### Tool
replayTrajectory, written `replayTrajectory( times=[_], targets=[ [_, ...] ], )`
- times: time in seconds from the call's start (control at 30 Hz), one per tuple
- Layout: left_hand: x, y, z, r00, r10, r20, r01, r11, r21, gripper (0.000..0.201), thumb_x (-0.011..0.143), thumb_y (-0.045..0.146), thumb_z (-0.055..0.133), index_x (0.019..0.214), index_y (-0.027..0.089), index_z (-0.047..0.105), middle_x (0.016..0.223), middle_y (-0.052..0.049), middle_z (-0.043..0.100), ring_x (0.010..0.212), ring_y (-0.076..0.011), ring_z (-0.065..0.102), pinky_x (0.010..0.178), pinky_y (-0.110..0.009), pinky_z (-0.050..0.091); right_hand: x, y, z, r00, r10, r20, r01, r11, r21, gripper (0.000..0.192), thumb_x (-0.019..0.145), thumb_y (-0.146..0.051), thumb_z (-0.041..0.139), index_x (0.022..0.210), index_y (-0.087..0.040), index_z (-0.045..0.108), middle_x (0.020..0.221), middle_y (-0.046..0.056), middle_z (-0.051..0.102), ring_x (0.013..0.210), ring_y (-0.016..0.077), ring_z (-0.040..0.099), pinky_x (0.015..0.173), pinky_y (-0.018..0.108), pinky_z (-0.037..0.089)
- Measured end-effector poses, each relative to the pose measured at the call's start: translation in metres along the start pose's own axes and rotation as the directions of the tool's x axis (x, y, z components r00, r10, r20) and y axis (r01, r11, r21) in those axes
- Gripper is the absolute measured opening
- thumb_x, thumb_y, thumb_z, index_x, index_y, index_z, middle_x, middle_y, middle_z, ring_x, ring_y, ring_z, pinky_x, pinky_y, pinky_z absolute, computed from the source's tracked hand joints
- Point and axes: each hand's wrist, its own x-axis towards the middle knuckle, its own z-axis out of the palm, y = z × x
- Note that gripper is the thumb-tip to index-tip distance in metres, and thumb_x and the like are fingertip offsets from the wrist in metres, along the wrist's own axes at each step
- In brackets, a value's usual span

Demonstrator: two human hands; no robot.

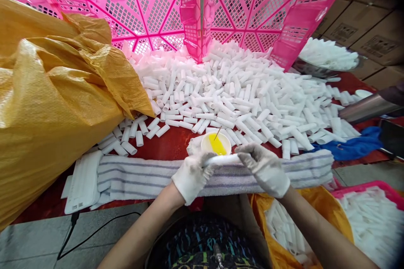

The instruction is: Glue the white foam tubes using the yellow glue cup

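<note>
Both my hands wear white gloves and meet over the striped towel (135, 176) at the table's front edge. A white plastic tube (223, 159) lies level between them. My left hand (194, 174) grips its left end, and my right hand (265, 168) pinches the right end, its fingertips stained grey. Just behind the tube sits a small white bowl (205, 145) with something bright yellow inside and a thin stick standing in it. Past the bowl spreads a large heap of short white tubes (221, 92).
Pink crates (192, 38) lean behind the heap. A yellow woven sack (63, 113) bulges on the left, beside a white power strip (83, 185). At right are a blue cloth (360, 145), a metal bowl of white pieces (328, 67) and, below, a yellow sack of tubes (334, 214).
</note>
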Motion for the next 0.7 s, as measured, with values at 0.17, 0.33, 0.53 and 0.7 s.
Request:
replayTrajectory(
  times=[0.17,0.33,0.53,0.7],
  targets=[
    [0.005,0.016,0.019,0.969,-0.191,0.157,0.198,0.98,-0.029,0.046,0.094,0.045,0.029,0.068,0.016,0.056,0.062,-0.002,0.057,0.057,-0.012,0.051,0.056,-0.023,0.038,-0.021,-0.01,-0.009,0.845,-0.497,0.198,0.52,0.676,-0.522,0.022,0.087,-0.032,0.051,0.074,-0.018,0.06,0.063,0.002,0.058,0.057,0.0116,0.051,0.055,0.024,0.039],
    [0.005,0.031,0.061,0.928,-0.361,0.089,0.361,0.933,0.015,0.047,0.094,0.038,0.024,0.061,0.018,0.05,0.059,-0.005,0.055,0.053,-0.0137,0.047,0.053,-0.026,0.034,-0.036,-0.007,0.003,0.754,-0.656,0.039,0.476,0.505,-0.72,0.031,0.088,-0.02,0.043,0.059,-0.017,0.052,0.052,0.001,0.05,0.049,0.0097,0.046,0.052,0.024,0.033],
    [-0.002,0.051,0.088,0.959,-0.276,0.067,0.265,0.954,0.143,0.052,0.094,0.041,0.021,0.073,0.018,0.063,0.068,-0.009,0.065,0.06,-0.0182,0.057,0.056,-0.028,0.037,-0.067,0.02,-0.016,0.873,-0.394,-0.287,0.113,0.737,-0.666,0.033,0.093,-0.025,0.037,0.068,-0.017,0.058,0.058,0.003,0.061,0.049,0.0124,0.056,0.05,0.023,0.041],
    [0.007,0.055,0.096,0.953,-0.281,0.113,0.26,0.951,0.167,0.058,0.095,0.042,0.019,0.067,0.017,0.063,0.061,-0.009,0.064,0.052,-0.0173,0.056,0.047,-0.027,0.034,-0.075,0.027,-0.022,0.824,-0.439,-0.357,0.071,0.707,-0.704,0.04,0.092,-0.033,0.036,0.066,-0.018,0.062,0.062,0.007,0.065,0.056,0.0171,0.06,0.057,0.028,0.045]
  ],
)
